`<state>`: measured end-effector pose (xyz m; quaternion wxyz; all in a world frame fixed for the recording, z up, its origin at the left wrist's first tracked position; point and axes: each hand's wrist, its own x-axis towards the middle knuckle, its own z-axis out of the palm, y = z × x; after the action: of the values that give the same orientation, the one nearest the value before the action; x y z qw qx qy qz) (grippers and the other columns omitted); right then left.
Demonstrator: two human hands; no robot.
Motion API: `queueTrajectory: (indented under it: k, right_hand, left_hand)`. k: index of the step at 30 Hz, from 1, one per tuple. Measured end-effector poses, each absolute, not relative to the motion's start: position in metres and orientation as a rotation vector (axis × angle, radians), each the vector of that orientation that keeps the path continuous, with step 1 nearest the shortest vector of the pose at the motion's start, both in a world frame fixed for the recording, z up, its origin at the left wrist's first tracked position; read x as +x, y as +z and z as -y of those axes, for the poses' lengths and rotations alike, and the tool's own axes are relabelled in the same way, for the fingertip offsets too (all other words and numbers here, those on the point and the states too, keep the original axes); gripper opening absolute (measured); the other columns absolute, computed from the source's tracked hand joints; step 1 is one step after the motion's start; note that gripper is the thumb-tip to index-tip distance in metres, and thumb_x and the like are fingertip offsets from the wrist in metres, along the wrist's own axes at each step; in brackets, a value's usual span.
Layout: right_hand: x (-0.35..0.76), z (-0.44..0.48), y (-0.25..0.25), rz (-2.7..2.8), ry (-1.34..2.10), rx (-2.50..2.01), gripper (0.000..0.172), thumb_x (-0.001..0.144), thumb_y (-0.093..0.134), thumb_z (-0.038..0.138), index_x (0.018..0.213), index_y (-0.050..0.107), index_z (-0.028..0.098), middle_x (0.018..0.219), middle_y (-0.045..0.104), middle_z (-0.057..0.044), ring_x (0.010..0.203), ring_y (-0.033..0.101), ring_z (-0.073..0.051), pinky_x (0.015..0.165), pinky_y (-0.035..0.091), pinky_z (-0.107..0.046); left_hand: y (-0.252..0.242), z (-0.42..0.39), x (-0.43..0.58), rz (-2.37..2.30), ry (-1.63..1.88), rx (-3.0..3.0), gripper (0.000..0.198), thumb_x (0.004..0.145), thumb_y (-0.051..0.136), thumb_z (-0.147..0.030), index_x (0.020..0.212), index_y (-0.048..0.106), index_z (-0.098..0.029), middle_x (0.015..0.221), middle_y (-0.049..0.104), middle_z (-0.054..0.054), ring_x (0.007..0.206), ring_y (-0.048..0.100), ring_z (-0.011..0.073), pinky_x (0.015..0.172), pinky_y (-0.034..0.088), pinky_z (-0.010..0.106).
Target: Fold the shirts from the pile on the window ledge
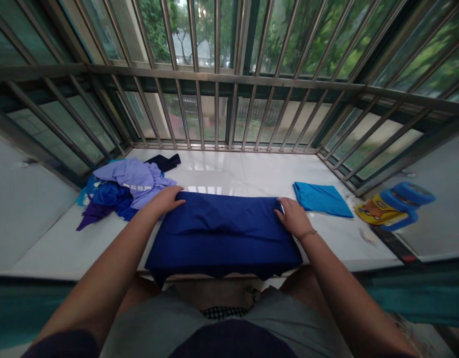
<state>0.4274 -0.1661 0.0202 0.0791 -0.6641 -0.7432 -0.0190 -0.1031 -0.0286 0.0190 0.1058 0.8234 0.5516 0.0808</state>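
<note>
On the white sill (214, 169), the heap of clothes (125, 186) at far left lies unfolded. My left hand (164, 201) and right hand (294, 217) rest open and flat, holding nothing tight, on the navy garment (222, 233), squared up before me. The teal cloth (321, 199) lies folded at right.

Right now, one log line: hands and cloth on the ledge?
left hand: on folded blue garment | right hand: on same garment | beside: lilac clothes pile, turquoise folded cloth
</note>
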Motion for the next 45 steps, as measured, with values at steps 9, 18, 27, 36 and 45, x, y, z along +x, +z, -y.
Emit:
queueTrajectory:
  k: [9, 18, 27, 36, 45]
  right_hand:
    - [0.429, 0.059, 0.036, 2.525, 0.233, -2.084, 0.024, 0.093, 0.074, 0.016, 0.116, 0.080, 0.015, 0.114, 0.080, -0.014, 0.107, 0.074, -0.026, 0.096, 0.052, -0.032]
    - [0.442, 0.032, 0.108, 2.144, -0.130, -2.095, 0.034, 0.110, 0.049, 0.021, 0.134, 0.072, 0.011, 0.129, 0.065, -0.018, 0.115, 0.064, -0.025, 0.101, 0.047, -0.032]
    - [0.456, 0.180, 0.054, 2.058, -0.147, -1.793, 0.032, 0.103, 0.052, 0.020, 0.121, 0.078, 0.020, 0.116, 0.069, -0.014, 0.110, 0.061, -0.031, 0.102, 0.049, -0.043]
    - [0.463, 0.269, -0.038, 1.936, -0.017, -1.942, 0.040, 0.103, 0.044, 0.023, 0.131, 0.072, 0.016, 0.133, 0.068, -0.018, 0.118, 0.065, -0.030, 0.110, 0.052, -0.047]
    - [0.434, 0.281, -0.030, 1.654, 0.106, -2.461, 0.045, 0.107, 0.052, 0.040, 0.136, 0.065, 0.008, 0.117, 0.077, -0.023, 0.106, 0.074, -0.034, 0.095, 0.055, -0.041]
  left_hand:
    - [0.039, -0.051, -0.074, -1.499, -0.199, 2.437, 0.037, 0.062, 0.090, -0.057, 0.068, 0.071, -0.026, 0.064, 0.069, 0.002, 0.071, 0.068, 0.0242, 0.071, 0.048, 0.031]
    - [0.102, -0.059, -0.078, -1.789, 0.308, 2.549, 0.027, 0.095, 0.065, -0.043, 0.097, 0.078, -0.020, 0.101, 0.075, 0.010, 0.099, 0.067, 0.0259, 0.085, 0.049, 0.032]
    - [0.050, 0.092, -0.107, -1.526, 0.581, 2.463, 0.025, 0.095, 0.063, -0.032, 0.109, 0.082, -0.025, 0.117, 0.077, 0.011, 0.112, 0.068, 0.0294, 0.104, 0.055, 0.045]
    - [-0.044, 0.198, -0.118, -1.573, 0.653, 2.495, 0.037, 0.105, 0.054, -0.039, 0.131, 0.077, -0.026, 0.148, 0.068, 0.014, 0.134, 0.066, 0.0326, 0.117, 0.054, 0.051]
    - [-0.054, 0.225, -0.127, -1.667, 0.710, 2.452, 0.045, 0.105, 0.058, -0.050, 0.140, 0.069, -0.024, 0.147, 0.070, 0.015, 0.133, 0.068, 0.0337, 0.116, 0.056, 0.054]
